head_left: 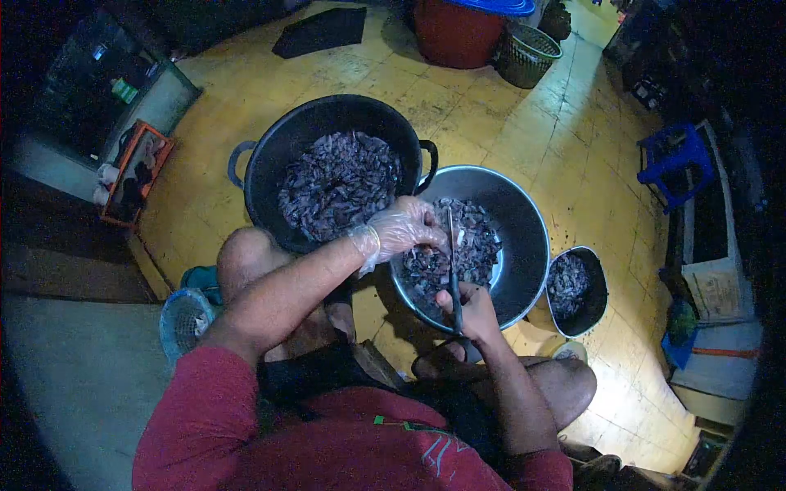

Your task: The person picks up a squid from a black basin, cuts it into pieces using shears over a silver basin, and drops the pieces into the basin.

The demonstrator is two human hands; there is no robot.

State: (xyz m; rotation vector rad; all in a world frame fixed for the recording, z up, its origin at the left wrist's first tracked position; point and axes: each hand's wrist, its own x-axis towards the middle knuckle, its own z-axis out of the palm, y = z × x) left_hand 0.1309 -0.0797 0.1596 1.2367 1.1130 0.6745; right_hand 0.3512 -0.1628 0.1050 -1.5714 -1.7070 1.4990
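My left hand (pixel 403 231), in a clear plastic glove, is closed in a pinch on a small, pale, wet piece (pixel 459 238), too small to name surely. My bare right hand (pixel 473 313) grips a pair of scissors (pixel 454 270), whose blades point away from me beside the left fingertips. Both hands are over a steel bowl (pixel 530 214) partly filled with small greyish pieces (pixel 471 266) that look like seafood. To its left stands a black two-handled tub (pixel 270 155) holding many similar dark pieces (pixel 340 184).
A smaller container (pixel 602 307) with more pieces sits right of the bowl. Near my left knee is a blue-green basket (pixel 173 323). Farther off are a red tub (pixel 457 34), a green woven basket (pixel 530 56), an orange rack (pixel 135 176) and a blue stool (pixel 675 168).
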